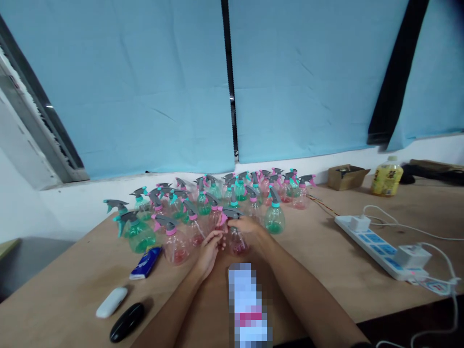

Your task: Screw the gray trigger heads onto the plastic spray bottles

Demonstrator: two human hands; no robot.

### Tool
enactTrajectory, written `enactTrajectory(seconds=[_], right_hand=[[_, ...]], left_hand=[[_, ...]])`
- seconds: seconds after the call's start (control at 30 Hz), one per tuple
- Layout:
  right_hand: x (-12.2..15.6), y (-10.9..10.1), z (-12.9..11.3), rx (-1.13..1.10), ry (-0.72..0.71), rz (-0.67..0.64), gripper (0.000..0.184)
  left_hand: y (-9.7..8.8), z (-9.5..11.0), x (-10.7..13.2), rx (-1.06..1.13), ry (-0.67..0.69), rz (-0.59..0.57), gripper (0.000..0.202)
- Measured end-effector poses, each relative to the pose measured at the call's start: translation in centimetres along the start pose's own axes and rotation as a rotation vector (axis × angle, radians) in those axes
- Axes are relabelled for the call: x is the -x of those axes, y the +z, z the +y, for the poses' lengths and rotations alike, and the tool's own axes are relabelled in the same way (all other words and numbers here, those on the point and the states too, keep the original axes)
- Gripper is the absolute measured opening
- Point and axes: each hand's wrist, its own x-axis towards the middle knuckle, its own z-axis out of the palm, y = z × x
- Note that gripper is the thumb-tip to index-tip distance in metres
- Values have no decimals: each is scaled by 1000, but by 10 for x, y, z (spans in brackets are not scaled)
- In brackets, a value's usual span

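Note:
My right hand [245, 225] is closed around the neck of a pink-tinted spray bottle [238, 245] with a grey trigger head, upright on the table. Its fingers partly hide the collar. My left hand [210, 247] is just left of that bottle, palm turned up and fingers curled, with fingertips close to its pink nozzle [222, 221]. Whether anything is between them is not visible. Left of my hands stands another pink spray bottle [176, 249]; to the right is a green one [274, 220] with a turquoise collar. Several more spray bottles crowd behind.
A blue packet [146, 263], a white case [111, 302] and a black case [126, 322] lie at left. A blurred-out object [246, 299] lies in front. At right are a power strip [380, 249] with cables, a cardboard box [346, 178] and a yellow drink bottle [387, 178].

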Motion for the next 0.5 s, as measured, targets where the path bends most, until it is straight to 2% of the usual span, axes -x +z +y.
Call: enactTrajectory(seconds=[0.07,0.27,0.43,0.5], right_hand=[[3,1,2,-5,60,5,18],[1,2,6,33,-60,13,15],[3,2,5,98,41,25,17],[5,2,3,88,-20,35,19]], left_hand=[[-1,1,0,27,-29,-8,24],[-4,1,-1,140,-54,21,26],[-2,3,-1,175,-80,27,26],[-1,4,-1,170,-91,36,26]])
